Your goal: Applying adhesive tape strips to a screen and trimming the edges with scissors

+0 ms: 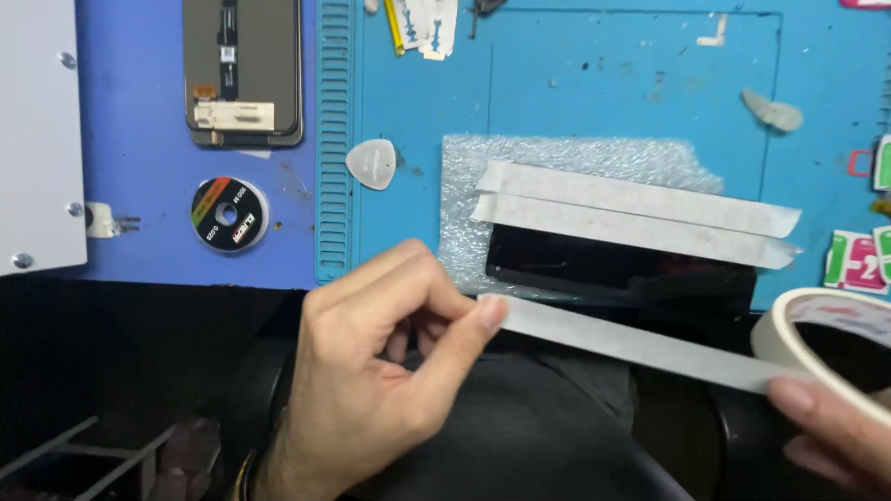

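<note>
So the left hand (371,371) has the free end of the masking tape strip (631,345) pinched tight between thumb and forefinger, and the right hand (835,431) is clamped around the tape roll (821,325) down at the bottom right corner, only partly in frame. The strip runs taut between the two, hanging just in front of the near edge of the blue surface (594,83), not stuck to anything yet.

Right behind it sits the dark phone screen (622,269), lying flat on a piece of bubble wrap (557,158), with two tape strips (640,213) already laid across its top at a slight slant. So the package is just beyond the stretched strip, a bit above the left fingertips and between both hands.

My take on doing this bit well: keep the strip tight so it doesn't curl back on itself, keep fingers off the sticky side as much as possible, and line it up parallel with the other two before letting it touch

Other stuff around: a white guitar-pick style pry tool (372,163), a small wire spool (229,214), and another screen assembly (243,70) up top left
</note>
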